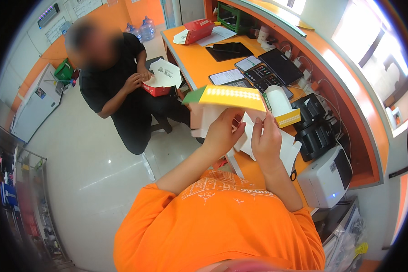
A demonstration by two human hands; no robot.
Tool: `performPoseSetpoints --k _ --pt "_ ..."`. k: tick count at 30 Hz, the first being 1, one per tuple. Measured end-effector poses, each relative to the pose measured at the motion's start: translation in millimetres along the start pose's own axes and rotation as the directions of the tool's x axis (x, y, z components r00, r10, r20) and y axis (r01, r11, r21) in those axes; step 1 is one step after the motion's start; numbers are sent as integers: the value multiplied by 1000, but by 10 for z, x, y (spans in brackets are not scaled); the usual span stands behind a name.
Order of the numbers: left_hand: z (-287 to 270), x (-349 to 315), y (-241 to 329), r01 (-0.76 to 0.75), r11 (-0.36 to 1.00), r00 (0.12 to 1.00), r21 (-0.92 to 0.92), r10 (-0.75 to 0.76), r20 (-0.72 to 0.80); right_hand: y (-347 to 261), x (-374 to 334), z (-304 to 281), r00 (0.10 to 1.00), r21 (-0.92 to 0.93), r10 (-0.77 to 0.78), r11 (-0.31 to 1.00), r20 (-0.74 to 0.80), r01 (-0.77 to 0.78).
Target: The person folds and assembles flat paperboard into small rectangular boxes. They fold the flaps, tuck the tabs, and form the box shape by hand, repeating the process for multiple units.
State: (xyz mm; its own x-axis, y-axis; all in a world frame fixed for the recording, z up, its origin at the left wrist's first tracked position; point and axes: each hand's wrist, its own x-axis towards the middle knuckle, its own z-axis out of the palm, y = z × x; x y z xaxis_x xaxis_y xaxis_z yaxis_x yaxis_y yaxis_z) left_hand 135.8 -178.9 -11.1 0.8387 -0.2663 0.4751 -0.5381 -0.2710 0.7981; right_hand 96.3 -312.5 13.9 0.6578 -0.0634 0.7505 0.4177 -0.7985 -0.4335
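A partly folded cardboard box (231, 96), yellow and green outside and plain inside, is held up in front of me over the table's near edge. My left hand (223, 132) reaches inside it, fingers bent against a panel. At the box's right corner, my right hand (266, 139) pinches the edge with thumb and fingers. The flap between the two hands is partly hidden by my fingers. Beneath them, white cardboard (288, 152) lies on the orange table. Just beyond my right hand stands another yellow and white box (288, 118).
The orange table (179, 38) holds several phones, a tablet (281, 65), black devices (310, 113), a white printer (326, 177) and a red box (199, 31). Scissors (293, 175) lie near my right forearm. To the left, a seated person (118, 77) handles a red and white box (161, 81).
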Motion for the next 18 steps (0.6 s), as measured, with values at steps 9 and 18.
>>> performPoseSetpoints --k 9,18 --pt "-270 88 2 429 732 903 -530 -333 270 -14 63 -21 987 207 8 977 158 -41" --pt "-196 37 -113 517 377 829 -769 -446 338 5 156 -72 956 286 83 944 280 -166"
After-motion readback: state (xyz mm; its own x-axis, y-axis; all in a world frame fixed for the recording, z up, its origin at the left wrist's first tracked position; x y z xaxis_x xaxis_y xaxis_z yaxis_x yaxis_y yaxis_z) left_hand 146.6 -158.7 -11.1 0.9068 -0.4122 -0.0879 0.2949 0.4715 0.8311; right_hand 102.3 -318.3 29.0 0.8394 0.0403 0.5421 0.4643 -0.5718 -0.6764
